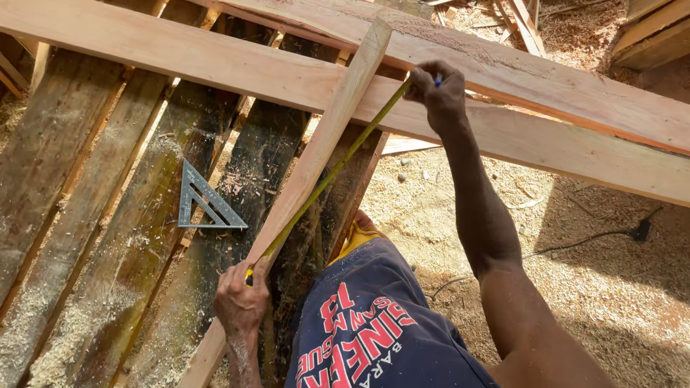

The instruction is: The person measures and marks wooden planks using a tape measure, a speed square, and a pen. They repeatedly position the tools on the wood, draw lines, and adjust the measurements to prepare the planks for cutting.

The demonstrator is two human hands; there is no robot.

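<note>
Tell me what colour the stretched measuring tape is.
Yellow; the measuring tape shows best in the head view, along the narrow pale wooden strip.

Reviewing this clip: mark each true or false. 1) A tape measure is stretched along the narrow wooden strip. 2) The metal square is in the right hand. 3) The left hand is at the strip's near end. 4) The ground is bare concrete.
1) True: the yellow tape measure runs along the narrow strip.
2) False: the metal square lies alone on the dark planks; the right hand pinches the tape's far end.
3) True: the left hand holds the tape there.
4) False: sawdust covers it.
</note>
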